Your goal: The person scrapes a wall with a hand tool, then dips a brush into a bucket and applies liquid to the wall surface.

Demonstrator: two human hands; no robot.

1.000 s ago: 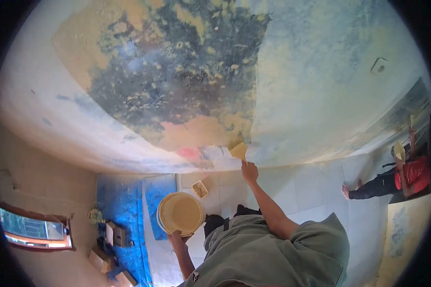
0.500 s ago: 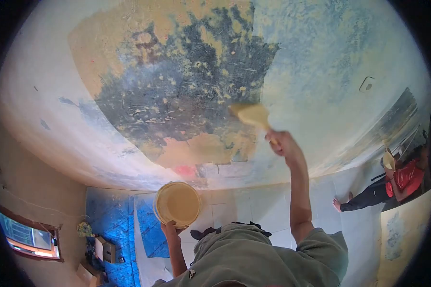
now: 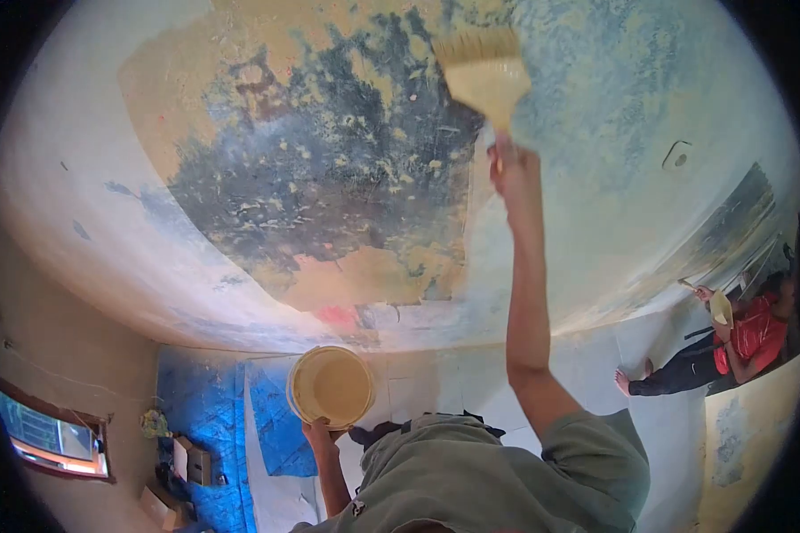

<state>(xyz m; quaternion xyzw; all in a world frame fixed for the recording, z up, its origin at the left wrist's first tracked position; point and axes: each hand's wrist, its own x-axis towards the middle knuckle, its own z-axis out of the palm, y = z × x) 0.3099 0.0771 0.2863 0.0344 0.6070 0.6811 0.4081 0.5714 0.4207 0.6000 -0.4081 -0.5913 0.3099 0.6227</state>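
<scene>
My right hand (image 3: 514, 169) is closed round the handle of a wide paint brush (image 3: 489, 82), raised high against the wall (image 3: 587, 204). Its bristles overlap the upper right edge of a large dark, patchy area (image 3: 347, 169), beside a pale bluish coated stretch. Low on the left, my left hand (image 3: 320, 433) grips the rim of a cream-coloured bucket (image 3: 373, 391), tilted so its opening faces me. Pale yellowish material shows inside it.
At the right, a person in a red shirt (image 3: 751, 338) holds a brush and a pale container (image 3: 721, 307). A blue tarp (image 3: 200, 382) covers the floor at left, with cardboard boxes (image 3: 197, 466) on it. A window (image 3: 53, 435) is in the left wall.
My right hand has swept the brush upward along the wall, and the arm is now stretched further. The bucket stays almost in place. The other person's brush has shifted.
</scene>
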